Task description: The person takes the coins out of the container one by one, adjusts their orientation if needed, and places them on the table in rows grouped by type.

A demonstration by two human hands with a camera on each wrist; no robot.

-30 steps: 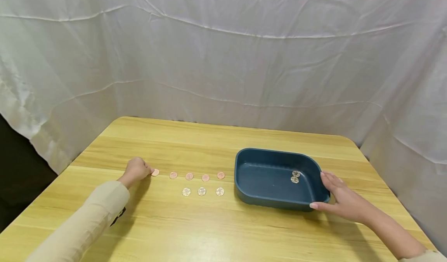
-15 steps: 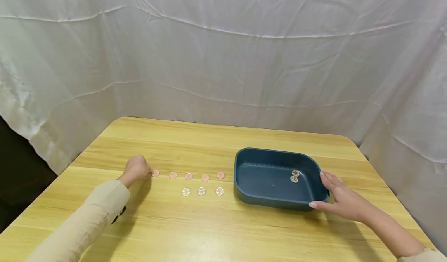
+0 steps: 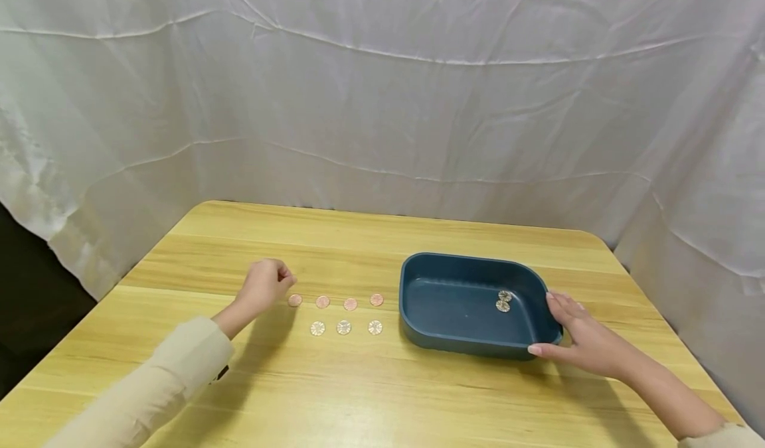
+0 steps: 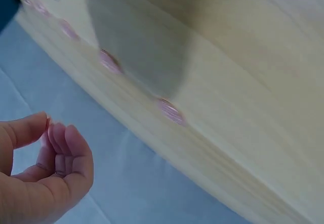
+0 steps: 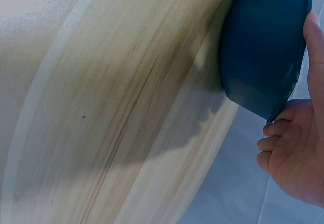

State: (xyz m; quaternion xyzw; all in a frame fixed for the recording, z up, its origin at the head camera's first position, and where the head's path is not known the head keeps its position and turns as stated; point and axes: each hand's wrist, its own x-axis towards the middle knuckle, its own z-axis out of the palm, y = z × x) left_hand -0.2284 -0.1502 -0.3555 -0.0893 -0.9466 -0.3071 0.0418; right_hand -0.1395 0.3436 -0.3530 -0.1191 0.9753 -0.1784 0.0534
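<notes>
Just left of a row of copper-coloured coins (image 3: pixel 323 302), my left hand (image 3: pixel 263 285) is raised over the table. In the left wrist view its thumb and index finger pinch a copper-coloured coin (image 4: pixel 48 122), with only a thin edge showing. Several pinkish coins (image 4: pixel 171 111) lie flat below that hand. Nearer me is a row of three pale gold coins (image 3: pixel 343 327). My right hand (image 3: pixel 588 342) grips the right end of a dark blue container (image 3: pixel 466 350), thumb at the near corner. Two gold coins (image 3: pixel 504 306) lie inside, touching each other.
The wooden table (image 3: pixel 358 395) has a rounded far edge. Behind it and at both sides hangs a pale curtain (image 3: pixel 382 103). A dark gap (image 3: pixel 30 289) shows at the far left, past the curtain.
My left hand has taken the leftmost copper-coloured coin off the table and moved up and right with it. My right hand and the container have stayed in place.
</notes>
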